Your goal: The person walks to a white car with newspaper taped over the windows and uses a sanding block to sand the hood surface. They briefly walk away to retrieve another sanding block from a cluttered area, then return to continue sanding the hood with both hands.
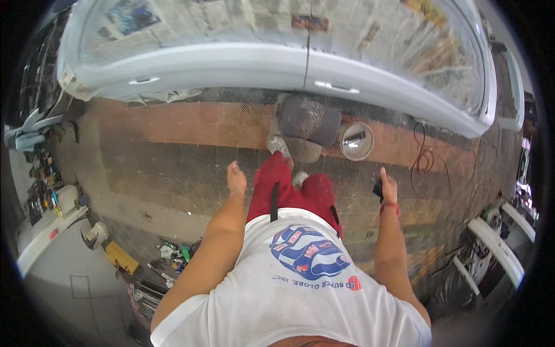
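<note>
My left hand (236,179) hangs beside my left thigh, away from anything else. Its thumb side shows, while the other fingers are hidden beneath. Out to my right, my right hand (389,188) is closed around a small black thing (378,189), mostly covered by the fingers, so its kind is unclear. Ahead of that hand a round white bucket (344,151) stands on the floor with water and a dark block-shaped thing inside. Left of the bucket is a worn dark padded seat (309,118), close to my feet. Both arms are apart from these things.
A pale car body (231,65) with paper-covered windows spans the far side. A thin reddish hose (425,163) coils on the floor at right. Cluttered white shelving (49,234) and a yellow box (121,258) stand left; long white panels (496,250) lie right.
</note>
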`<act>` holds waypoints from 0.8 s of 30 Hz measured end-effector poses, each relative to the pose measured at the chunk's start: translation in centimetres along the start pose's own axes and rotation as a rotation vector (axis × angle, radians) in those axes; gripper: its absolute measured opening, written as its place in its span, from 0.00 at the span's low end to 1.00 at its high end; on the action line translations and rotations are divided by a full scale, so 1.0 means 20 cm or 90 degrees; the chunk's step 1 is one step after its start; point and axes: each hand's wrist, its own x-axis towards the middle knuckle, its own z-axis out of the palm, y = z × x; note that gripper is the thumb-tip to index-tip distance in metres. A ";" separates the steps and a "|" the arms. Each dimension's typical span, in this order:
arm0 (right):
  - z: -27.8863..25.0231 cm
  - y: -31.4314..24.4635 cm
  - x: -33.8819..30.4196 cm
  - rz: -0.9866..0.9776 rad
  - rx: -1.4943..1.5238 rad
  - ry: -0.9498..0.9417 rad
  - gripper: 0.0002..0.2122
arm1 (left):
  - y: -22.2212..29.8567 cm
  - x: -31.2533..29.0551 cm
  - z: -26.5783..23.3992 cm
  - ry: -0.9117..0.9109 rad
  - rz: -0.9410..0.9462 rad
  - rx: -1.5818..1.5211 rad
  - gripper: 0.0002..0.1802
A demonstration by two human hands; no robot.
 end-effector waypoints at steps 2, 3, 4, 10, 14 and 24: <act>0.10 0.05 0.21 -0.024 -0.008 -0.063 0.19 | -0.37 0.08 0.09 0.009 -0.141 -0.049 0.26; 0.17 0.13 0.34 -0.062 -0.041 -0.087 0.16 | -0.50 0.15 0.11 -0.009 -0.139 -0.067 0.26; 0.30 0.16 0.40 -0.083 -0.017 -0.084 0.14 | -0.64 0.21 0.11 -0.017 -0.142 -0.084 0.27; 0.93 0.92 0.85 -0.106 0.138 -0.097 0.14 | -0.50 0.49 0.47 -0.031 -0.169 -0.276 0.24; 1.16 1.40 0.72 0.046 0.274 -0.088 0.11 | -0.35 0.58 0.61 -0.019 -0.047 -0.366 0.21; 1.22 2.43 0.62 0.169 0.327 -0.008 0.08 | -0.08 0.38 1.43 -0.350 -0.096 -0.390 0.22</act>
